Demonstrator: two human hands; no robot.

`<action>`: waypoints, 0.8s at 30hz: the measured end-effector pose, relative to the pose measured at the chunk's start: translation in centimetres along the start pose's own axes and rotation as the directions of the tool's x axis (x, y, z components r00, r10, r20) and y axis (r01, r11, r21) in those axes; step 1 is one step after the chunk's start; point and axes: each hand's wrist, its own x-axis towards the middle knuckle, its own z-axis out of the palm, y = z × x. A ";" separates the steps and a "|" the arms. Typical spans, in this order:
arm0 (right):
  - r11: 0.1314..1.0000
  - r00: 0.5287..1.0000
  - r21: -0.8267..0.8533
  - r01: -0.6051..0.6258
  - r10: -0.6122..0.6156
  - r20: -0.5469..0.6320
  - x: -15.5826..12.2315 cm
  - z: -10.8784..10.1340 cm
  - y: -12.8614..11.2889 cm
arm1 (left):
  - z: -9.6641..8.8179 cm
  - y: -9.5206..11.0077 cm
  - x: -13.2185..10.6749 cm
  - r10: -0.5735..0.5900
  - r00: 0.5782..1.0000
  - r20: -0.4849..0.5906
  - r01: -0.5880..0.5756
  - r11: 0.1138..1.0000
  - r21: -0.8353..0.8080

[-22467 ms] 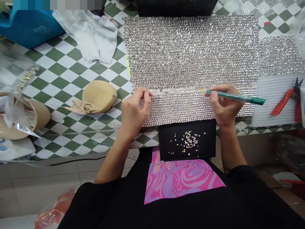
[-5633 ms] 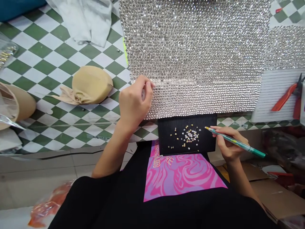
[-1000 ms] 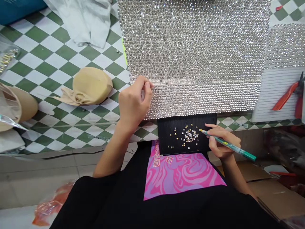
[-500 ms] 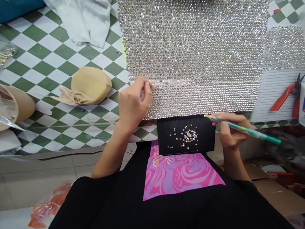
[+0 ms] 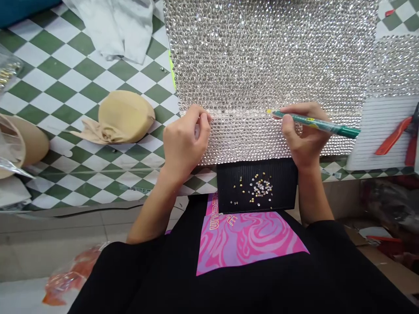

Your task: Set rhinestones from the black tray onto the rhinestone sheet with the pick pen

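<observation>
Green pen (image 5: 322, 125) points left, long axis nearly crosswise.

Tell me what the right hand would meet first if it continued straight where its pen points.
Probably the stones on the shiny sheet, just ahead of the pen. Depth is unclear; its tip may be touching them. Further left, the line seems to pass close to the left hand.

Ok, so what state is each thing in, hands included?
Rhinestone sheet: spread flat
Left hand: loosely curled at the sheet's left edge
Green pen: held, tip at the sheet
Right hand: closed around the pen
Loose stones: scattered on the black tray
Beige bundle: knotted
White cloth: crumpled
Red-handled pliers: partly cut off, open or closed unclear
</observation>
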 end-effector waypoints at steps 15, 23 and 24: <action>0.994 1.000 -0.105 0.029 -0.029 0.009 0.1 0.2 0.3 | 0.1 -0.1 0.0 0.007 1.000 -0.012 -0.007 1.000 -0.020; 1.000 0.999 -0.005 -0.026 0.025 -0.037 -2.8 -1.9 -1.1 | 0.2 -0.2 0.0 -0.006 1.000 -0.008 0.006 0.999 -0.039; 0.999 0.999 -0.006 -0.035 0.035 -0.004 -3.6 -2.4 -1.6 | 0.2 -0.2 0.0 -0.008 1.000 -0.006 0.007 0.999 -0.038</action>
